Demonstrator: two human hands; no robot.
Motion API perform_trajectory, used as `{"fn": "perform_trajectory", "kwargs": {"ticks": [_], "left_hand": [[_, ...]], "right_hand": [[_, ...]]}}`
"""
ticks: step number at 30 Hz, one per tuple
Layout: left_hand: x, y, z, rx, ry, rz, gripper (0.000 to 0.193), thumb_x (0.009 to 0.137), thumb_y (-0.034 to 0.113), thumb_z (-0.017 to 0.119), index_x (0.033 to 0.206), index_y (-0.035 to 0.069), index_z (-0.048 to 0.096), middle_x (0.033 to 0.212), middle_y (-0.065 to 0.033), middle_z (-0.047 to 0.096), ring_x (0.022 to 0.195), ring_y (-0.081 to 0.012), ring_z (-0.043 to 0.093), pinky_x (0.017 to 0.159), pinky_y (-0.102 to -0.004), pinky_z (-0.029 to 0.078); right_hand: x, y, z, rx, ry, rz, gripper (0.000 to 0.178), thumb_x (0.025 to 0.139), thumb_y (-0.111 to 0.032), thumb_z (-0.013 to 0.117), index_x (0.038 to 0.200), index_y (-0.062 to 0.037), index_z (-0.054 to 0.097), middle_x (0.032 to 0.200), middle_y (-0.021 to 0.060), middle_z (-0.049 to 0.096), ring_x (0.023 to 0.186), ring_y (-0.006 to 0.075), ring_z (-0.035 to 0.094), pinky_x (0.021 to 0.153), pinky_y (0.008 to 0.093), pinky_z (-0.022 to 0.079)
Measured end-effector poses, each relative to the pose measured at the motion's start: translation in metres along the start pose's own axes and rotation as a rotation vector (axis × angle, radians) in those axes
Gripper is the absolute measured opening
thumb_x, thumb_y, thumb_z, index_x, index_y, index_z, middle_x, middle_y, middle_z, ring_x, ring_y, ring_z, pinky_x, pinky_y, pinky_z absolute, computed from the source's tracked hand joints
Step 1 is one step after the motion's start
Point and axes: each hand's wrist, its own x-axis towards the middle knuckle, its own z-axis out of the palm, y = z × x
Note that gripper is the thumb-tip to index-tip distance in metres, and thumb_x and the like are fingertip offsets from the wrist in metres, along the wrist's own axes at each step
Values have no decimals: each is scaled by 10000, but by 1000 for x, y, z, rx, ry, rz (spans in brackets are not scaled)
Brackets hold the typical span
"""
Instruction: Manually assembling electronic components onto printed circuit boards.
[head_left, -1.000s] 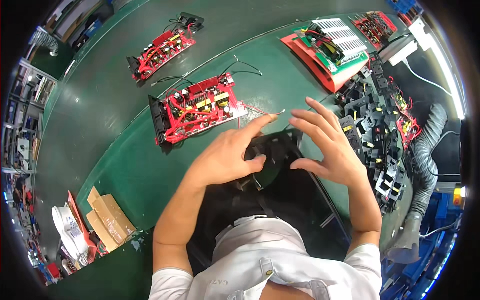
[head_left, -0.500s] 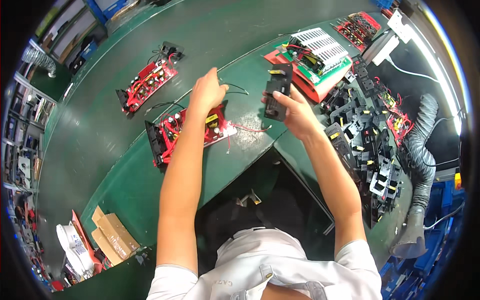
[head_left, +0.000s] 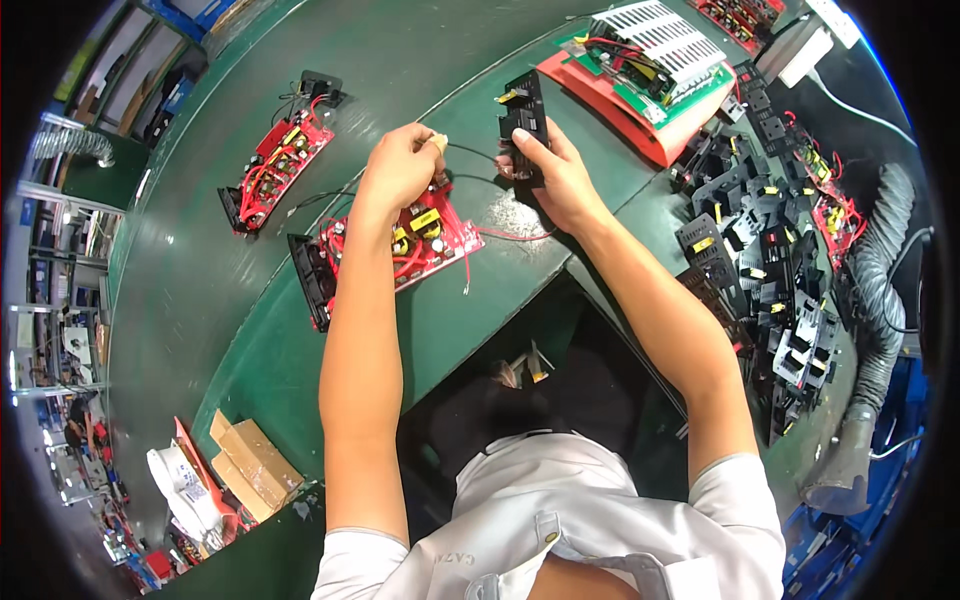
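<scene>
In the head view, the right hand [head_left: 565, 180] has its fingers clamped on a black panel [head_left: 520, 112], the thumb across its face and the panel's upper part standing past the fingertips. The left hand [head_left: 402, 170] pinches its fingers together on a black wire [head_left: 472, 151], above the red circuit board [head_left: 440, 243] on the table [head_left: 470, 310].

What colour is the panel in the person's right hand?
The panel is black, with a small yellow piece; the head view shows it.

The pale short-sleeved shirt [head_left: 540, 480] has a small button [head_left: 551, 538]
</scene>
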Motion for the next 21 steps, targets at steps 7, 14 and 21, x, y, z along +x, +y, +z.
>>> {"fn": "perform_trajectory", "kwargs": {"ticks": [7, 14, 21], "left_hand": [[-1, -10, 9, -111, 111, 149, 223, 925, 156, 642, 1061, -5, 716, 860, -61, 721, 781, -126, 626, 739, -283, 486], [-9, 0, -6, -70, 208, 66, 240, 968, 184, 603, 1063, -3, 721, 876, -71, 729, 834, -146, 647, 809, -294, 492], [-15, 12, -12, -467, 89, -196, 275, 1051, 210, 441, 1192, 4, 559, 932, -73, 512, 741, -201, 661, 658, -309, 559]], "right_hand": [[-2, -6, -2, 118, -5, 77, 379, 1025, -237, 564, 1338, -37, 493, 1032, 69, 604, 893, 178, 666, 776, 306, 568], [-15, 1, 13, -4, -181, 151, 479, 1019, -200, 564, 1445, -38, 415, 1099, 69, 603, 960, 179, 669, 830, 283, 555], [-8, 4, 12, 46, -174, 165, 470, 1019, -223, 560, 1423, -23, 425, 1130, 82, 610, 953, 193, 676, 819, 296, 565]]}}
